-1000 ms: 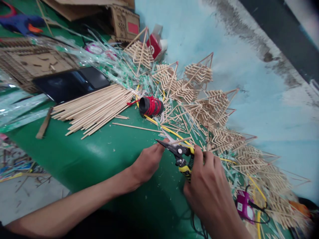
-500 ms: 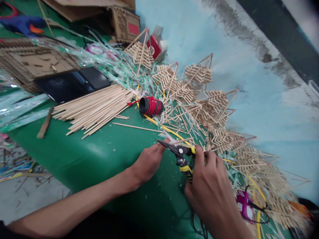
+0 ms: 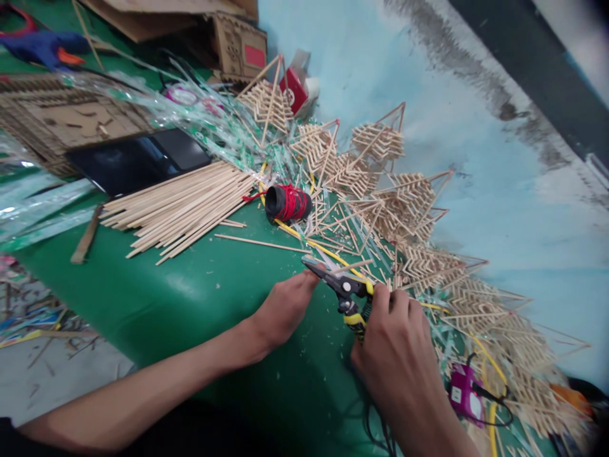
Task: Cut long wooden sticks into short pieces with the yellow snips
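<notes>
While the right hand (image 3: pixel 404 355) closes around the yellow-and-black cutters (image 3: pixel 345 295), the left hand (image 3: pixel 285 308) pinches a thin stick (image 3: pixel 349 266) at the blade tips, near the green table's (image 3: pixel 190 298) front edge. At 10 o'clock from the hands lies a bundle of sticks (image 3: pixel 181 206); at 12 o'clock, a spool of red thread (image 3: pixel 288 203). Stick-built triangular frames (image 3: pixel 404 203) pile up from 1 to 4 o'clock against the pale blue wall (image 3: pixel 476 158). A dark tablet (image 3: pixel 137 158) lies beyond the bundle.
</notes>
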Action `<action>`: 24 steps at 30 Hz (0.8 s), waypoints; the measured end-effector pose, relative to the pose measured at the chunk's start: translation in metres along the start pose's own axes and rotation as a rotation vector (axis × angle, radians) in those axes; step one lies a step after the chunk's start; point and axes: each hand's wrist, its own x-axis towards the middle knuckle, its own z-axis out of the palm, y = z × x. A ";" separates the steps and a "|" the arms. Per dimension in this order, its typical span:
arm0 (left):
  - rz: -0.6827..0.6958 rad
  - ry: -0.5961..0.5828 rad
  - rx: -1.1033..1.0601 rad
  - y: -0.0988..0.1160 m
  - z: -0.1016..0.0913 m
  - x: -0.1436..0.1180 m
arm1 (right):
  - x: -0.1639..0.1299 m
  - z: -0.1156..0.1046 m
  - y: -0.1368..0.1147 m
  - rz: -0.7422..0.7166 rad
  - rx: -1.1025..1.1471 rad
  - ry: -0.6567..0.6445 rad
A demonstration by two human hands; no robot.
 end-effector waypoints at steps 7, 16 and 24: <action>-0.009 -0.021 -0.040 -0.006 0.001 -0.002 | 0.000 0.002 -0.001 0.012 0.005 -0.006; 0.001 -0.024 -0.036 -0.009 -0.027 0.005 | 0.011 0.010 0.005 0.107 0.483 -0.152; 0.029 -0.142 0.368 -0.010 -0.105 0.001 | 0.017 0.011 -0.024 0.099 1.142 -0.238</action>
